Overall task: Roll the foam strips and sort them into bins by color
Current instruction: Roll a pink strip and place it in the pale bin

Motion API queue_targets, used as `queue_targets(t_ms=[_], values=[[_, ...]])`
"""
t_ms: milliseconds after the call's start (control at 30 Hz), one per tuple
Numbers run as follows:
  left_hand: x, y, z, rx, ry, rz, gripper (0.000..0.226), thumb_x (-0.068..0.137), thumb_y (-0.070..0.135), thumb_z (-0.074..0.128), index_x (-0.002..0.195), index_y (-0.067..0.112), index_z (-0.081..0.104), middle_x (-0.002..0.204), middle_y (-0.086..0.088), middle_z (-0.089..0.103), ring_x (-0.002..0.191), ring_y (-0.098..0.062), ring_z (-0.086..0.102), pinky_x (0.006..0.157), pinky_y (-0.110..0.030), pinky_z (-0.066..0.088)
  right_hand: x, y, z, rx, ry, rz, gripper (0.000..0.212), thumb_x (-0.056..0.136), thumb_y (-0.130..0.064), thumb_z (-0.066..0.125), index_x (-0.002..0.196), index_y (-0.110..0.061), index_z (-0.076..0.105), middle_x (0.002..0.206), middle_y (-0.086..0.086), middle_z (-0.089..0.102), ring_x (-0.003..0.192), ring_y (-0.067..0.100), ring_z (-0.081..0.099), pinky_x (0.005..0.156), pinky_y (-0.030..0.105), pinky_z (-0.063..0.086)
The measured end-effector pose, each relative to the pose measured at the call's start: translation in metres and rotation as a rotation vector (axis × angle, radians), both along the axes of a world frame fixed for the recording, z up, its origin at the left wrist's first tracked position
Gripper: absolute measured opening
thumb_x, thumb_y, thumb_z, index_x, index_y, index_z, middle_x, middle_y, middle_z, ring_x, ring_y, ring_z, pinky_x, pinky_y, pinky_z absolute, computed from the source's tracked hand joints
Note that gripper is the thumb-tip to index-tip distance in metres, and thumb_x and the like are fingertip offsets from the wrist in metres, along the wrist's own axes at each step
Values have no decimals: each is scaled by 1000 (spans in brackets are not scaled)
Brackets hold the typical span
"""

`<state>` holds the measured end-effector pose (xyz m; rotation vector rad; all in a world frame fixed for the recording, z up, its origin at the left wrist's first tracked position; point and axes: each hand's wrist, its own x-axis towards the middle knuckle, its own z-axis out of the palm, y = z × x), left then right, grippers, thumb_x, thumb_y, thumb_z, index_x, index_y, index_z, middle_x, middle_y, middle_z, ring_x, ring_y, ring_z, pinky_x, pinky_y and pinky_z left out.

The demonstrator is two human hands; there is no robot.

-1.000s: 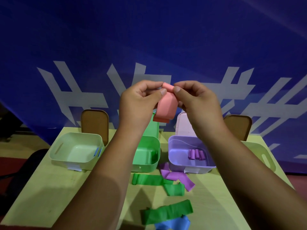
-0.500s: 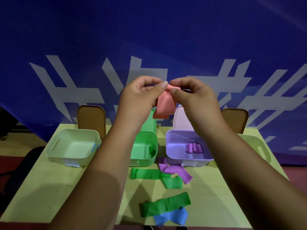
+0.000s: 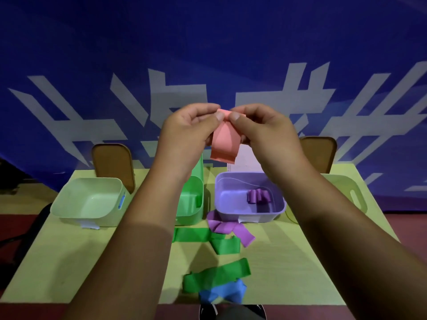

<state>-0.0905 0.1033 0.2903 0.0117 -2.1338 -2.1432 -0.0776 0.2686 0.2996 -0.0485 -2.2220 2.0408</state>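
Pink foam strip (image 3: pixel 223 144): we are pinching its top in both hands (image 3: pixel 184 137) (image 3: pixel 265 135), rolling tightly and evenly.

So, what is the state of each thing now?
pink strip, held up by its top, lower end hanging loose
left hand, pinching the pink strip
right hand, pinching the pink strip
purple bin, holding purple rolls
green strips, unrolled on the table
purple strip, unrolled on the table
blue strip, crumpled on the table

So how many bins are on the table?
4. A pale green bin at the left, a green bin beside it, a purple bin in the middle, and another pale bin at the far right, partly hidden.
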Motion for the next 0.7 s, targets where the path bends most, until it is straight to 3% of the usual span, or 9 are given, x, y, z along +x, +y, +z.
queue_targets(t_ms=[100,167,300,400,600,700], values=[[-1,18,-1,-6,-34,-24,23,94,34,80,113,21,81,111,-7,82,108,-29,80,99,-57,63,-4,16,-3,-15,22,-19,10,98,-24,76,107,-21,78,94,-2,79,84,12,74,78,32,63],[-4,30,0,-23,-50,-17,27,91,44,80,108,23,83,108,-8,83,106,-30,80,97,-57,63,-7,26,-5,-39,23,-10,11,97,-21,76,108,-20,78,96,0,79,87,14,75,76,29,62],[-11,49,-2,-63,-26,24,16,88,37,81,100,26,84,102,-7,83,101,-31,80,94,-56,65,-14,45,-13,-103,-4,15,13,93,-19,79,106,-22,79,98,2,78,92,20,75,86,41,63],[-14,61,-3,-83,-5,38,16,90,31,82,105,26,82,103,-4,83,101,-27,79,89,-49,65,-18,59,-18,-176,-48,39,14,92,-27,79,105,-22,80,102,4,79,100,27,76,93,53,63],[-8,87,-3,-31,-21,6,16,99,15,79,114,14,79,106,-9,83,102,-29,80,89,-43,65,-19,84,-24,-172,-43,33,12,97,-27,76,107,-19,78,101,4,80,98,25,78,92,53,63],[-4,98,-3,-36,-65,-1,26,98,29,81,116,11,79,106,-12,83,102,-30,81,95,-48,65,-20,92,-26,-121,-27,20,13,94,-29,78,107,-25,78,100,-2,80,97,20,78,92,51,64]])
